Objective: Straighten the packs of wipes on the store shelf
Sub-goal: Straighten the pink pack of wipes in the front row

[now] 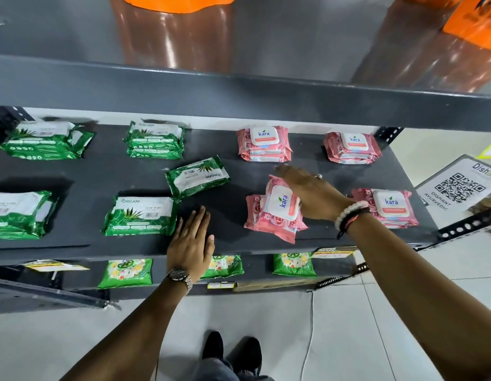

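Right hand [307,188] touches tilted pink pack [280,207]

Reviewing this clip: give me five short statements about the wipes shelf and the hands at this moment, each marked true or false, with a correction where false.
1. The right hand is at a tilted pink Kara pack lying on another pink pack. True.
2. The left hand grips a green pack. False: it lies flat and open on the bare shelf, beside the front green Origami pack.
3. One green pack lies skewed between the rows. True.
4. The green packs sit to the right of the pink ones. False: green is on the left, pink on the right.
5. Both wrists are bare. False: the left wears a watch, the right wears bracelets.
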Demonstrator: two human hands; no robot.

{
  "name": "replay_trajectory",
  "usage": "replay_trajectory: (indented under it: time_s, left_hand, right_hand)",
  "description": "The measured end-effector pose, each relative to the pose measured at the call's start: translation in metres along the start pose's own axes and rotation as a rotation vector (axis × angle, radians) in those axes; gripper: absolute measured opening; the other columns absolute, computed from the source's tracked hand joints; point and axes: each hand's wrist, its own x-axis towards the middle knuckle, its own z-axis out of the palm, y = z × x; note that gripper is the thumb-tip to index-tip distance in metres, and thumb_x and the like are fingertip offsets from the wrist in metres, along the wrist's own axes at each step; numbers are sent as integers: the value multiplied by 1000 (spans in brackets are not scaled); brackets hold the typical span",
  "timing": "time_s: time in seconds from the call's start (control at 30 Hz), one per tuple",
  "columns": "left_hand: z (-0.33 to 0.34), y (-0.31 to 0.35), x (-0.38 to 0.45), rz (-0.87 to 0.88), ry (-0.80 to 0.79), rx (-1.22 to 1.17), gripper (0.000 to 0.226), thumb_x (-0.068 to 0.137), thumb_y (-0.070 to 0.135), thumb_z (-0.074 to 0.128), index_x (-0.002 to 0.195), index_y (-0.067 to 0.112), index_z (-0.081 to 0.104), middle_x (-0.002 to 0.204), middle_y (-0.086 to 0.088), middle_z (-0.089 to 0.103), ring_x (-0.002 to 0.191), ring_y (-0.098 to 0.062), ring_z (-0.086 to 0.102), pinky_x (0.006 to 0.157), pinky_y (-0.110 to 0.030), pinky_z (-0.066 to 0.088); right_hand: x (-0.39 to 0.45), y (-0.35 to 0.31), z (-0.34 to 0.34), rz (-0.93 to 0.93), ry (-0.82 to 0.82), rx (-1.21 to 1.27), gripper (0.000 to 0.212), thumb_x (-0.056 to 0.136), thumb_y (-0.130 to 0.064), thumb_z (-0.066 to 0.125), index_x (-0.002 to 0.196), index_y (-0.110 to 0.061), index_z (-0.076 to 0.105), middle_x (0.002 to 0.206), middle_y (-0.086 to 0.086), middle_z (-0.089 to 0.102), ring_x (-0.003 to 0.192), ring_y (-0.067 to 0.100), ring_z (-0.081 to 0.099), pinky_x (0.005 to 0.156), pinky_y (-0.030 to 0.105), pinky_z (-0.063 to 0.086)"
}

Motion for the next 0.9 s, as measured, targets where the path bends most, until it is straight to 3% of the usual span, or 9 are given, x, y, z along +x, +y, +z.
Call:
replay_trajectory:
  time_s: [0.13, 0.27, 0.37, 0.47, 0.9]
  left_hand:
    - [-1, 1, 0, -7, -5, -6, 53, 93, 30, 34, 137, 5, 47, 148, -10, 40, 135, -29, 37, 109, -48, 30]
    - [-1, 1, 1, 3, -4, -3, 52, 93, 29, 34, 138, 5, 46, 148, -10, 39, 136, -29, 36, 111, -48, 28]
    - [-2, 1, 1, -3, -7, -8, 53, 93, 30, 33, 138, 5, 46, 148, -11, 40, 135, -29, 36, 110, -48, 30]
    - [-2, 2, 0, -16, -12, -13, 53, 93, 30, 33, 138, 5, 47, 148, -11, 40, 135, -29, 37, 110, -47, 29]
    - [-2, 2, 0, -28, -42, -8, 54, 93, 31, 31, 139, 6, 44, 149, -10, 39, 136, -27, 35, 112, -46, 26]
  right_hand:
    - [2, -7, 8, -174, -120, -131, 91, 77, 13, 53, 151, -20, 10, 161, -1, 7, 149, 23, 0, 122, 48, 12]
    - [4, -7, 7, -139, -170, -116, 81, 79, -3, 59, 148, -22, 22, 160, -3, 18, 149, 22, 7, 122, 49, 9]
    - [0, -7, 6, -25, -93, -30, 81, 74, -29, 72, 143, -17, 32, 150, 3, 37, 141, 25, 31, 116, 42, 23]
    - [-5, -10, 8, 75, -33, 51, 83, 70, -39, 74, 140, -17, 36, 142, 3, 45, 129, 25, 44, 105, 43, 38]
    - [-6, -15, 12, 144, 20, 35, 80, 69, -50, 72, 135, -19, 41, 138, 3, 50, 125, 25, 49, 101, 45, 42]
